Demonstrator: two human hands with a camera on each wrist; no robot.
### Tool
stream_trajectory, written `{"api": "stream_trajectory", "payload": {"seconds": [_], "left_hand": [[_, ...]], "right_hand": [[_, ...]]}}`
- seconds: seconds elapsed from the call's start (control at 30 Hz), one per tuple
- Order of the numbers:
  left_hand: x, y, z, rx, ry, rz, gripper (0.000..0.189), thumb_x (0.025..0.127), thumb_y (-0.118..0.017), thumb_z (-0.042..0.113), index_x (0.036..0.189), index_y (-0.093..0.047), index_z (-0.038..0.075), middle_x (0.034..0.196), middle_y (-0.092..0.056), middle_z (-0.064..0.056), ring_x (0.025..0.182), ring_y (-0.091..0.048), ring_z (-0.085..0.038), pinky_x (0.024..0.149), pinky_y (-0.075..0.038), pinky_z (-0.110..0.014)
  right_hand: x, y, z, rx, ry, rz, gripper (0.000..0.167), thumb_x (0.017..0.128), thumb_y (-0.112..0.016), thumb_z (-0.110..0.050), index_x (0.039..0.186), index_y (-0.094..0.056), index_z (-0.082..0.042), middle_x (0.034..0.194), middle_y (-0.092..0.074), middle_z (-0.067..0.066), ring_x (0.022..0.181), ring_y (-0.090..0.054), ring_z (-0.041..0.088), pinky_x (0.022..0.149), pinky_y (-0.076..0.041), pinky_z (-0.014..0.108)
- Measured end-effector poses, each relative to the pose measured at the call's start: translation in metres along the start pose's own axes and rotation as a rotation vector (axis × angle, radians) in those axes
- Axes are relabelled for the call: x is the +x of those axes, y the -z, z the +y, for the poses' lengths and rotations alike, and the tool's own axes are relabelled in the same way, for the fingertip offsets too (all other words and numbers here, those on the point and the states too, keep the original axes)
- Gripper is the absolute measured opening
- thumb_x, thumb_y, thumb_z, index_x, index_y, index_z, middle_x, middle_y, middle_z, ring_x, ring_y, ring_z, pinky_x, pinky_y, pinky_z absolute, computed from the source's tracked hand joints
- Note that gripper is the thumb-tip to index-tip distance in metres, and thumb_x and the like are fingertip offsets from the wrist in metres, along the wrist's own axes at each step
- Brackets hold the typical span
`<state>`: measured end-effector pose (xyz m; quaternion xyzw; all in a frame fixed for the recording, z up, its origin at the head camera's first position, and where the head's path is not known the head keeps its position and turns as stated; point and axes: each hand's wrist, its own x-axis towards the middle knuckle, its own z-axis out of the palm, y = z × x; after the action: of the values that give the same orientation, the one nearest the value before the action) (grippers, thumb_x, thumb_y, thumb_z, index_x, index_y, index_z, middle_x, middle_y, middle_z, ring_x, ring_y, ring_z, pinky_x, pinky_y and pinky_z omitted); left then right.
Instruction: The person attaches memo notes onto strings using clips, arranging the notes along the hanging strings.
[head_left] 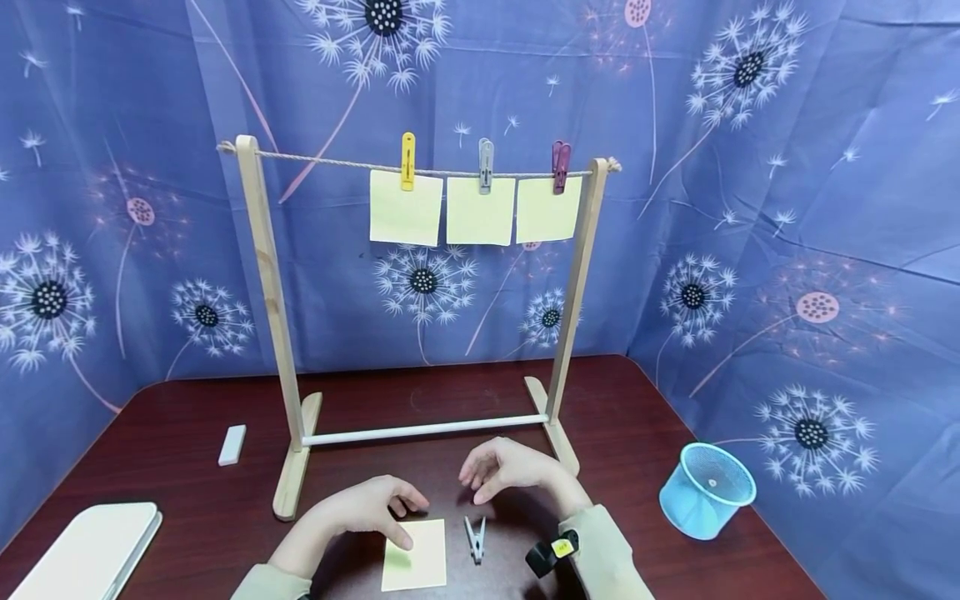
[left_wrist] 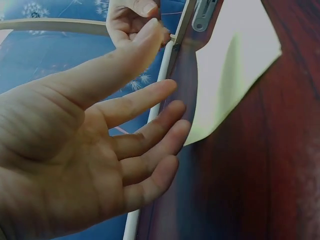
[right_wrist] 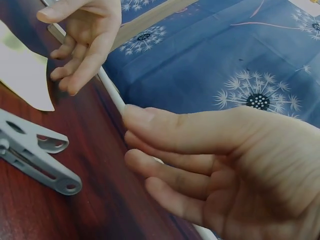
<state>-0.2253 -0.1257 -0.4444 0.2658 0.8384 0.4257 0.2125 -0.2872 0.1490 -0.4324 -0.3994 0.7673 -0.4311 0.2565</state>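
Left and right hands at the near part of the dark red wood-grain table (head_left: 360, 467). Your left hand (head_left: 363, 507) is over the far left part of the square pale-yellow paper note (head_left: 426, 560), its fingers relaxed and grasping nothing; whether the thumb touches the paper cannot be told. Your right hand (head_left: 516, 467), loosely curved and likewise unladen, is just beyond the light-grey plastic clothespin (head_left: 477, 550), which lies right of the note, handle ends splayed toward the far side.

The step in hand appears to be picking up both. Pinch the note by one edge, thumb against fingertips, so that the sheet stays flat and uncreased. Take the clothespin by its handle ends, thumb opposing forefinger, ready to squeeze.

Three similar notes (head_left: 480, 212) hang above from the twisted beige rope (head_left: 322, 159), suggesting the pattern to match: top edge at the rope, one clip near the middle. The bare stretch left of the yellow plastic clothespin (head_left: 407, 162) offers room. A hurried release there could leave the sheet tilted.
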Motion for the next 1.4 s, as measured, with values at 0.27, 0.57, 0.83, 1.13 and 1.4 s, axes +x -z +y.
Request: {"api": "stream_trajectory", "payload": {"seconds": [0.27,0.57,0.83,1.13,1.4], "left_hand": [[-0.002,-0.006,0.002,0.176,-0.017,-0.007,0.046,0.063,-0.089,0.006,0.105,-0.069,0.004,0.095,-0.060,-0.001,0.086,-0.055,-0.014,0.077,-0.046,-0.026],[0.000,-0.013,0.004,0.249,-0.062,0.032,0.050,0.056,-0.091,0.002,0.098,-0.064,0.008,0.089,-0.053,0.002,0.080,-0.047,-0.010,0.071,-0.042,-0.022],[0.000,-0.017,0.005,0.258,-0.046,0.068,0.052,0.052,-0.090,-0.004,0.094,-0.062,0.009,0.087,-0.052,0.001,0.080,-0.047,-0.012,0.071,-0.040,-0.023],[-0.001,-0.015,0.002,0.296,-0.081,0.077,0.052,0.052,-0.090,-0.002,0.094,-0.062,0.011,0.085,-0.055,0.004,0.079,-0.047,-0.008,0.071,-0.039,-0.024],[-0.001,-0.014,0.001,0.258,-0.073,0.094,0.050,0.050,-0.089,-0.005,0.091,-0.064,0.009,0.083,-0.055,0.002,0.076,-0.046,-0.007,0.069,-0.039,-0.022]], "right_hand": [[-0.002,-0.004,0.002,0.017,-0.150,-0.158,0.029,0.074,-0.077,0.008,0.102,-0.068,0.010,0.100,-0.070,0.024,0.082,-0.062,0.008,0.069,-0.051,0.016],[0.001,-0.014,0.007,-0.079,-0.172,-0.172,0.022,0.070,-0.078,0.012,0.092,-0.072,0.010,0.075,-0.067,0.023,0.061,-0.053,-0.002,0.056,-0.043,0.012],[0.002,-0.018,0.007,-0.149,-0.208,-0.100,0.010,0.070,-0.077,0.012,0.079,-0.074,0.009,0.073,-0.070,0.026,0.053,-0.052,-0.002,0.050,-0.038,0.013],[0.001,-0.011,0.005,-0.228,-0.165,-0.085,0.009,0.072,-0.080,0.003,0.079,-0.075,0.005,0.073,-0.072,0.019,0.054,-0.047,-0.004,0.052,-0.037,0.012],[-0.003,-0.007,0.013,-0.141,-0.129,0.006,0.012,0.075,-0.077,0.004,0.083,-0.071,0.011,0.077,-0.070,0.026,0.058,-0.053,-0.004,0.056,-0.042,0.013]]}}
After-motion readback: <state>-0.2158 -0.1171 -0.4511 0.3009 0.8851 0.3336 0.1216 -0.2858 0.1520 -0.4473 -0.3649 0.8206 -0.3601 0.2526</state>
